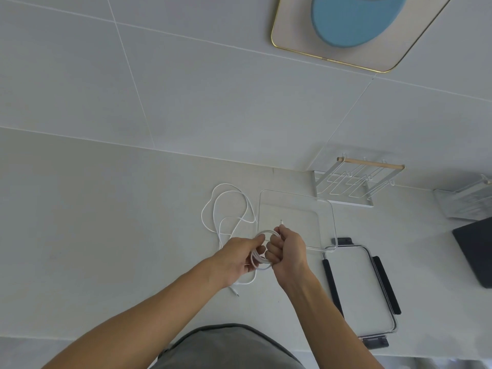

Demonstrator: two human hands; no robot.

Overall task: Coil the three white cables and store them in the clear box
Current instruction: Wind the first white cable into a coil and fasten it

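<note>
A small coil of white cable point(262, 263) hangs between my hands just above the counter. My left hand point(238, 258) pinches its left side and my right hand point(286, 250) grips its right side, with the cable's plug end sticking up above that fist. More loose white cable point(226, 206) lies in wide loops on the counter to the left of the clear box point(323, 206). A plug end lies near my left wrist. The clear box stands just behind my right hand and looks empty.
The box's lid point(358, 291) with black clips lies on the counter at the right. A white wire rack point(346, 183) with a wooden bar stands behind the box. A dark object point(475, 250) sits at the far right edge. A tiled wall rises behind.
</note>
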